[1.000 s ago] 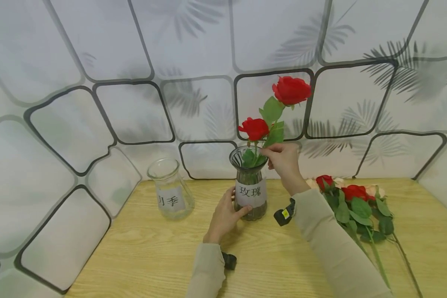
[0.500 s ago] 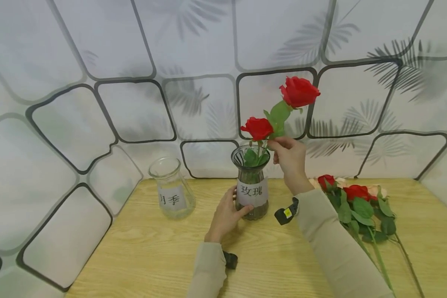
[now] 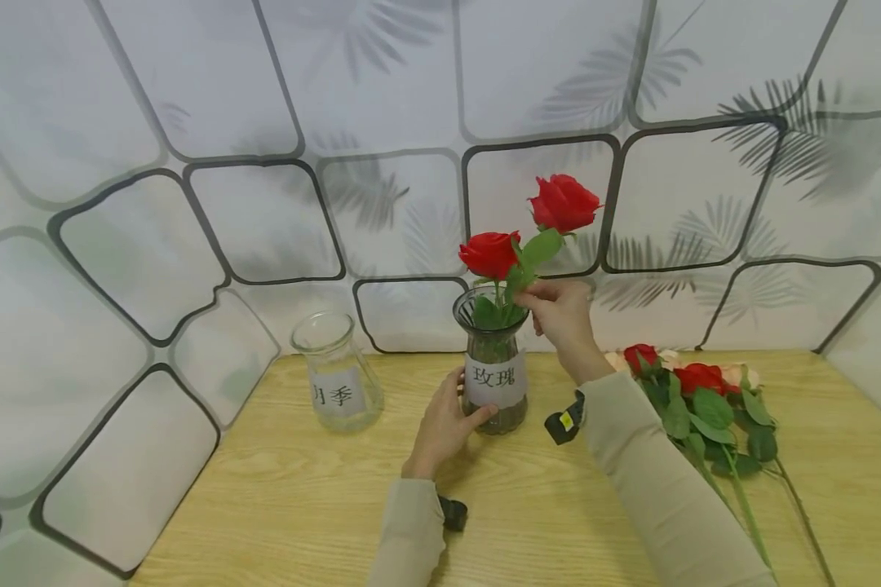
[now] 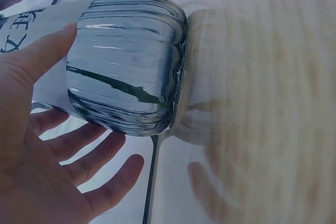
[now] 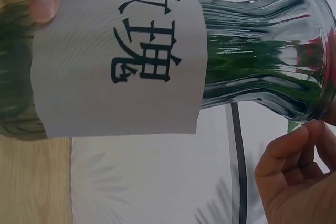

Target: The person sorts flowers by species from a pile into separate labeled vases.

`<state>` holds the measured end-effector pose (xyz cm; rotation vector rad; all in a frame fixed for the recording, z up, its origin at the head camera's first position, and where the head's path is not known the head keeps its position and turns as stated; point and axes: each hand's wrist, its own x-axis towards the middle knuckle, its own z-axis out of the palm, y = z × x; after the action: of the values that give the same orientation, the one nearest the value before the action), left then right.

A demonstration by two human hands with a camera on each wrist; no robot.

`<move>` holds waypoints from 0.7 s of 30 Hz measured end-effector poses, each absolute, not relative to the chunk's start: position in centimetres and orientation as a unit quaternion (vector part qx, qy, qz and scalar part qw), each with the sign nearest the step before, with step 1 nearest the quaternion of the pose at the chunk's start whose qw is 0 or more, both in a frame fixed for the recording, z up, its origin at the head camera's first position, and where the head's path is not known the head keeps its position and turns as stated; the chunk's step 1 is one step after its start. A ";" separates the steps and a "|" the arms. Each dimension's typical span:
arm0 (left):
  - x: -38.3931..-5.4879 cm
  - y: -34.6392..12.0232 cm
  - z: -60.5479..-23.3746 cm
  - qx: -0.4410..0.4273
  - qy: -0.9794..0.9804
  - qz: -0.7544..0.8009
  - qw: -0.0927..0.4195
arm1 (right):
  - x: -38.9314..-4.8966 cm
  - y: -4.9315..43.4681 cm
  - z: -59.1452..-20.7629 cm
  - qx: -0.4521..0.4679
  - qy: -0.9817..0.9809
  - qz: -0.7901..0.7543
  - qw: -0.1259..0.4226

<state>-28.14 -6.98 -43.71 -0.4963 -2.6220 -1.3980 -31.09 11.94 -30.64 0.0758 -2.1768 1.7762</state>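
Note:
A dark grey glass vase (image 3: 505, 417) with a white label stands upright on the table. My left hand (image 3: 440, 425) holds its lower part, thumb in front and fingers on the far side; the left wrist view shows the thumb on the label's edge and a green stem (image 4: 126, 87) inside the glass. Two red roses rise from the vase: a shorter rose (image 3: 489, 254) and, to its right, a taller rose (image 3: 564, 202) leaning right. At the vase's right rim my right hand (image 3: 564, 324) pinches the taller rose's stem; its fingertips hide the exact grip.
Left of it stands a clear glass vase (image 3: 367, 399), also labelled. On the right, several red and pale flowers (image 3: 705, 408) lie on the wooden table (image 3: 301, 505), stems toward me. A patterned cloth wall (image 3: 389, 220) rises behind the table.
My right hand rose slightly to the right with the taller rose, then came back down and left; that bloom is now lower. The shorter rose has shifted a little left. My left hand stays put.

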 end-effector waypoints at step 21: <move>-28.1 -6.9 -43.8 -0.153 -0.866 -0.473 0.057 | -27.9 17.4 -32.0 -0.021 -0.692 0.720 0.048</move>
<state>-28.08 -6.90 -43.85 -0.4647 -2.6260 -1.4328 -27.93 17.36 -32.01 -0.0641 -2.1110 2.1936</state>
